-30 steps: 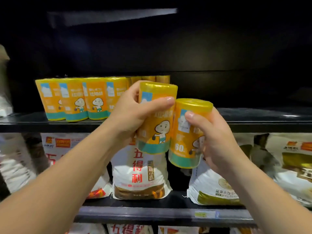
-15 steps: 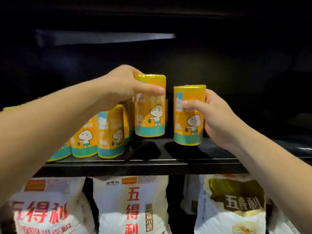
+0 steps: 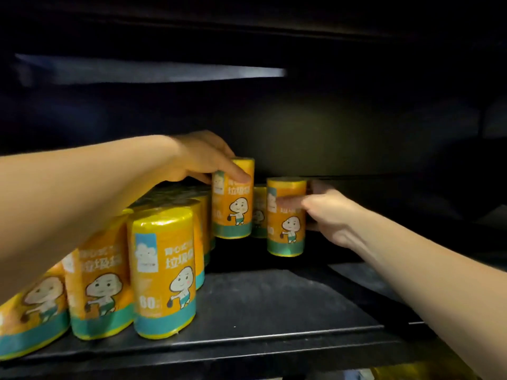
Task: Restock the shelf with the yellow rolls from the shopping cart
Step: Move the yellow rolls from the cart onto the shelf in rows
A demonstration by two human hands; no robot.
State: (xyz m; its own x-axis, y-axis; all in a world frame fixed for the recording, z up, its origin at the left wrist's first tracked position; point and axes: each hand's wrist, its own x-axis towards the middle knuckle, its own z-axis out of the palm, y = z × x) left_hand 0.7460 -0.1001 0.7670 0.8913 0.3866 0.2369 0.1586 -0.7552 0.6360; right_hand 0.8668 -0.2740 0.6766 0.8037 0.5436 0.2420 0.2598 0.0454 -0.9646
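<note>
One wide-angle camera, worn on the head, faces forward and slightly down into the dark shelf (image 3: 274, 305) from close in front. The left forearm (image 3: 82, 193) runs in from the left edge, the right forearm (image 3: 425, 283) from lower right. The nearest yellow rolls (image 3: 164, 272) fill the lower left.

I am seeing the left hand (image 3: 203, 157) gripping a yellow roll (image 3: 233, 212) from above, its fingers curling over the top. The right hand (image 3: 326, 212) is holding a second yellow roll (image 3: 286, 231) by its side, the thumb lying across the label. Both are standing upright, deep on the black shelf (image 3: 274, 303), a little apart. A third roll (image 3: 259, 215) is showing behind, between them. More rolls (image 3: 164, 270) are standing packed together at the front left.
</note>
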